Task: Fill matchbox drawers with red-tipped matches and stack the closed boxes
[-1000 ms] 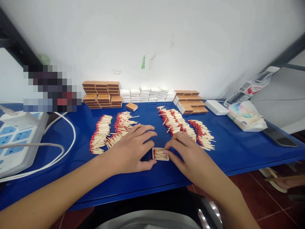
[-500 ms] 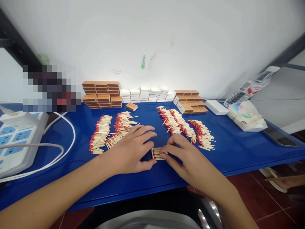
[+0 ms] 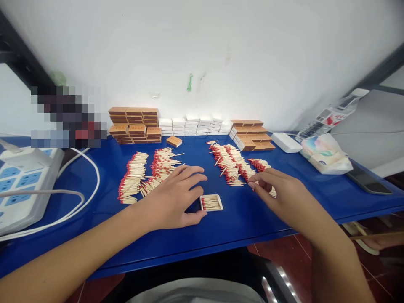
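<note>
A small white matchbox tray [image 3: 217, 208] lies on the blue table, partly filled with red-headed matches [image 3: 211, 202], their heads to the left. My left hand [image 3: 176, 195] rests at its left end, thumb at the near corner and index finger at the far corner, the other fingers stretched out. To the right, my right hand [image 3: 277, 187] has thumb and fingertips pinched at the rightmost heap of matches [image 3: 259, 164], with red heads showing by the tips; how many are caught is hidden. More loose matches [image 3: 227, 162] lie just left of it.
Brown matchboxes stand stacked at the back left [image 3: 134, 120] and back right [image 3: 252, 134], with white trays [image 3: 195, 126] between. One single matchbox [image 3: 174, 141] lies before them. Two match heaps [image 3: 134, 176] sit left. A power strip [image 3: 25, 185], tissue pack [image 3: 326, 153], bottle [image 3: 331, 115] and phone [image 3: 369, 179] flank these.
My right hand has left the tray and moved right to the rightmost match heap, uncovering the tray's contents. My left hand stays where it was.
</note>
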